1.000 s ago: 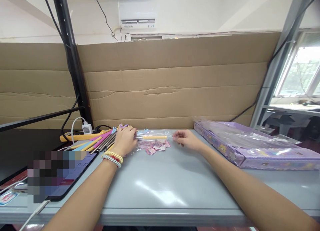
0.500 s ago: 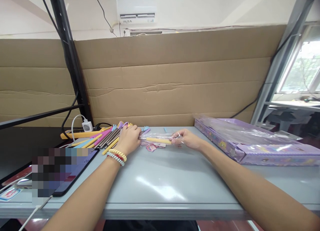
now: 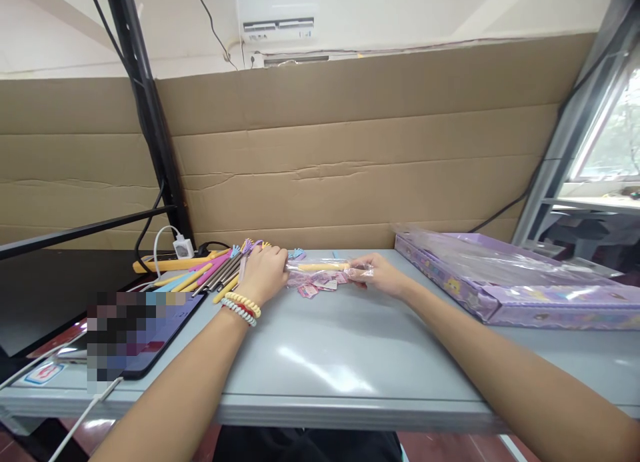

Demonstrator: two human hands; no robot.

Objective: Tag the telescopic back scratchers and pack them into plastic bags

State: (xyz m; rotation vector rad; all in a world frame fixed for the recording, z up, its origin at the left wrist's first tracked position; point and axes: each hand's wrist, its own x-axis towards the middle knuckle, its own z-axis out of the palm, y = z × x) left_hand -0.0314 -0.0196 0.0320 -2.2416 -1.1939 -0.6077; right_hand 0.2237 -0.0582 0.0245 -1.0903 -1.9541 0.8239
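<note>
A clear plastic bag (image 3: 327, 263) with a yellow stick (image 3: 320, 267) inside stretches sideways between my two hands, just above the table. My left hand (image 3: 267, 269), wearing coiled bracelets at the wrist, is closed at the bag's left end; its fingertips are partly hidden. Pinched in my right hand (image 3: 373, 273) is the bag's right end, crinkled around the fingers. Beside and behind my left hand lies a pile of coloured sticks (image 3: 220, 272) with metal shafts and small finger-like ends, similar to back scratchers. Small pink printed cards (image 3: 309, 290) lie under the bag.
At right stands a shallow purple box (image 3: 555, 317) with clear plastic film (image 3: 520, 265) over it. A tablet (image 3: 150, 345), partly blurred out, and a white cable (image 3: 85, 415) are at left. A white charger (image 3: 183, 248) sits near the black post (image 3: 150, 115). Cardboard (image 3: 350, 155) walls the back.
Both hands still hold the bag's ends, and the bag has risen slightly in view. More of the pink cards shows beneath it. The whole view has shifted a little.
</note>
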